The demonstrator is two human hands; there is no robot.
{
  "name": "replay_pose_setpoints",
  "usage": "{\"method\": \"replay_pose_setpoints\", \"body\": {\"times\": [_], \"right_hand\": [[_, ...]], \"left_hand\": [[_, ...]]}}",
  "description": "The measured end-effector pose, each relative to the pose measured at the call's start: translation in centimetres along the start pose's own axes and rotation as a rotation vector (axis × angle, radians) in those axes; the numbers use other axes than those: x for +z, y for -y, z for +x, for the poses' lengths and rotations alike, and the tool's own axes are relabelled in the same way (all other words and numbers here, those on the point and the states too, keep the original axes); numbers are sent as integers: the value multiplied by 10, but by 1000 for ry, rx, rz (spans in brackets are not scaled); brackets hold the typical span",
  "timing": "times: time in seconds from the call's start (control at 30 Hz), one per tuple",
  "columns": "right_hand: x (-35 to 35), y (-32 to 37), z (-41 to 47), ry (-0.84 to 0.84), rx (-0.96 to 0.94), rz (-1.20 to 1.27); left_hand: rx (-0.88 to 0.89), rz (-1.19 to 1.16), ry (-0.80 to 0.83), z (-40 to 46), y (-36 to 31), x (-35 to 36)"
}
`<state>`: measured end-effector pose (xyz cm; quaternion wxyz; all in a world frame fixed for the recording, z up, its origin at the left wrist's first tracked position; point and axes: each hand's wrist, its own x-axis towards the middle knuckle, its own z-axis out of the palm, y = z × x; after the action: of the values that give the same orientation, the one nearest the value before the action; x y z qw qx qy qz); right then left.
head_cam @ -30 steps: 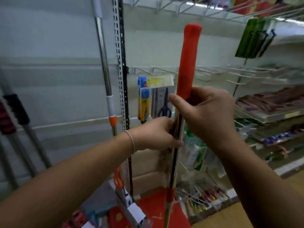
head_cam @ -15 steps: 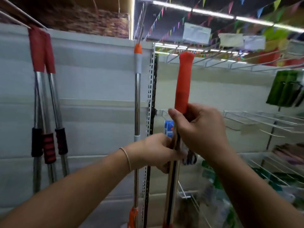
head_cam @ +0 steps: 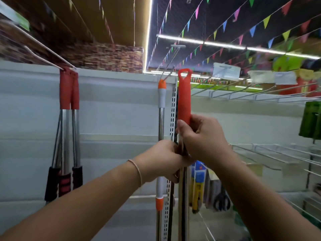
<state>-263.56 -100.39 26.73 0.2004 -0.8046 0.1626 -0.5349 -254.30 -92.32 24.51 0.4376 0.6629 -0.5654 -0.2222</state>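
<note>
Gripping red-handled pole (head_cam: 184,98): left hand (head_cam: 165,159), right hand (head_cam: 203,141); packet (head_cam: 199,173) print blurred.

Our left hand (head_cam: 163,159) and right hand (head_cam: 203,140) hide the middle of the pole (head_cam: 184,101); we lose its foot below the bottom edge

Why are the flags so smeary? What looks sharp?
In the head view, motion blur smears the flags and the rods at left; the light strips glare white; the red-handled pole, left hand and right hand look fairly sharp.
</note>
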Motion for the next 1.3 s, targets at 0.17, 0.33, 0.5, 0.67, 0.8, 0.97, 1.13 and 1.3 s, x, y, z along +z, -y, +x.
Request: {"method": "replay_pose_setpoints", "body": {"times": [0.17, 0.33, 0.5, 0.67, 0.8, 0.97, 1.13, 1.3], "right_hand": [[17, 11, 18, -46, -21, -13], [26, 18, 42, -89, -9, 12], [36, 7, 64, -78, -2, 15], [48, -16, 74, -22, 27, 53], [62, -36, 85, 21, 69, 74], [82, -55, 105, 45, 97, 90], [98, -69, 126, 57, 139, 44], [112, -80, 146, 111, 225, 67]], "left_hand": [[-13, -23, -35, 5, -6, -20], [34, 0, -76, 18, -15, -38], [10, -6, -109, 39, -9, -47], [-35, 5, -133, 58, 5, -47], [-52, -10, -179, 76, 19, -44], [-61, -22, -259, 95, 31, -44], [-71, 11, -467, 119, 46, -38], [-78, 51, -509, 137, 50, -42]]}}
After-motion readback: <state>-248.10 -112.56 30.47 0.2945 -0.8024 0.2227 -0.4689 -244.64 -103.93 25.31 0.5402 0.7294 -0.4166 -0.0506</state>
